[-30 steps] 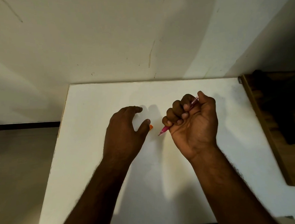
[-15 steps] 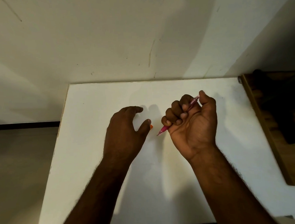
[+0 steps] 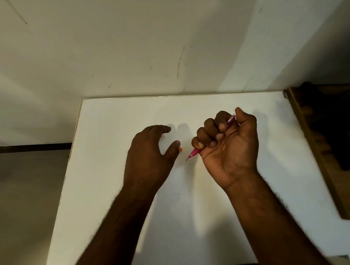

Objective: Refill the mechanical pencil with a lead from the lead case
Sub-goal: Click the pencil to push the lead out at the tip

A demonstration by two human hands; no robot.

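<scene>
Head view shows almost nothing has shifted: the right hand [image 3: 229, 148] stays fisted around the pink mechanical pencil [image 3: 193, 153] mid-counter [image 3: 109, 119], while the left hand [image 3: 149, 153] covers an orange lead case [image 3: 180, 149], fingers loosely curled. No lead out yet.

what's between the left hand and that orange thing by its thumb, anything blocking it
Nothing visible. The left hand rests palm down on the white table, and only an orange sliver, perhaps the lead case, shows right at its thumb tip. The right hand grips the pink pencil off to the side.
</scene>
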